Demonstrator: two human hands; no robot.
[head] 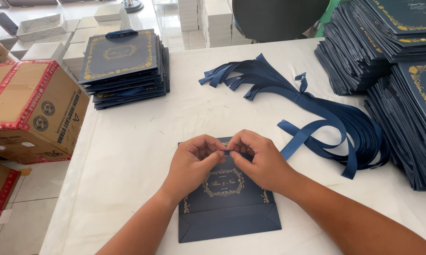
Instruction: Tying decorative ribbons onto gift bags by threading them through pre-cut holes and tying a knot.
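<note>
A flat dark blue paper bag with gold swirly patterns [227, 208] lies on the white tabletop [142, 146], close to the near edge and about in the middle. The person's left hand [194, 160] and right hand [258, 158] rest on the top part of the bag. Both hands are curled shut, and their fingertips meet and pinch a small bit of dark blue ribbon [228, 152] at the bag's top edge. The two hands touch each other there.

Just to the right of the right hand, a loose dark blue satin ribbon strip [300, 134] curls on the tabletop. Behind it lies a big bundle of dark blue ribbons [288, 89], tied in the middle, spreading from the middle of the tabletop toward the right side.

At the far left corner sits a neat stack of dark blue bags with gold patterns [123, 66]; the top one has a ribbon handle. Along the right edge stand tall piles of flat dark blue bags [392, 61].

Off the tabletop, on the left, stands a brown cardboard box with red tape [29, 108]. White boxes [43, 28] lie on the floor behind it
</note>
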